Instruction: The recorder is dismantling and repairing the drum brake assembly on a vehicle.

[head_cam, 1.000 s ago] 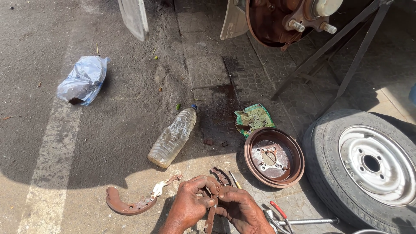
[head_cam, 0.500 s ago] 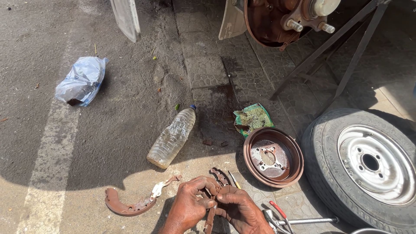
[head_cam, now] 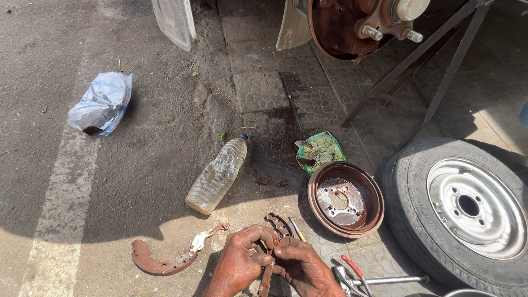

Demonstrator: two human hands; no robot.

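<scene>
Together both hands (head_cam: 269,264) grip a rusty, curved brake shoe (head_cam: 278,228), fingers closed.

Head camera looks steeply down, near the hands (head_cam: 269,264).

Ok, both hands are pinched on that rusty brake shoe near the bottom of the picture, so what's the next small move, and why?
Probably keep the left hand steadying the brake shoe while the right hand works the small fitting at its upper end. Both hands' fingertips meet there, so that is where the work sits. The other shoe lies apart on the ground, and the pliers lie beside the right hand if fingers slip.
</scene>
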